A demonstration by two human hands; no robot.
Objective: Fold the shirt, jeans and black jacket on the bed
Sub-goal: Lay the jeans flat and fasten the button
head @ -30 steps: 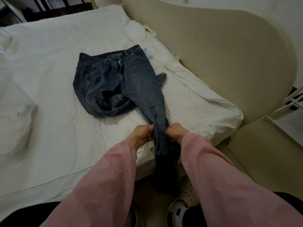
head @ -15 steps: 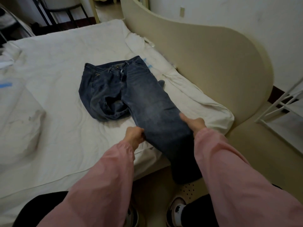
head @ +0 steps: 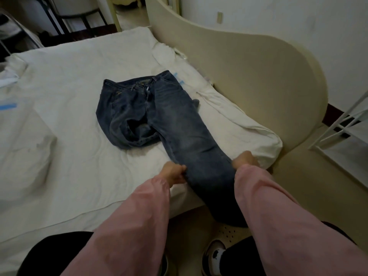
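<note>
The dark blue jeans (head: pixel 159 116) were laid on the bed (head: pixel 69 192), on its white sheet (head: pixel 79 86), with the waistband at the far end, well beyond both hands. One leg was bunched into a heap just beyond the left hand (head: pixel 173 173). The other leg was stretched flat toward the person, was passed between the two hands and was hung over the near edge of the bed, below the wrists.

The left edge of this leg was pinched by the left hand, whose fingers were curled on the denim. The right edge was gripped by the right hand (head: pixel 245 159), of which mostly the knuckles were seen; its fingertips were hidden under the cloth. Both arms were covered by pink sleeves (head: pixel 139 226).

Just to the right of the right hand, a rumpled roll of white bedding was pressed against the curved cream headboard (head: pixel 249 76). Far to the left of the left hand a white pillow (head: pixel 22 156) was seen, and beyond it a strip of blue tape (head: pixel 8 106). Below the hands, a black and white shoe (head: pixel 213 255) was seen on the floor. A white wire rack (head: pixel 348 126) was placed well to the right of the right hand.
</note>
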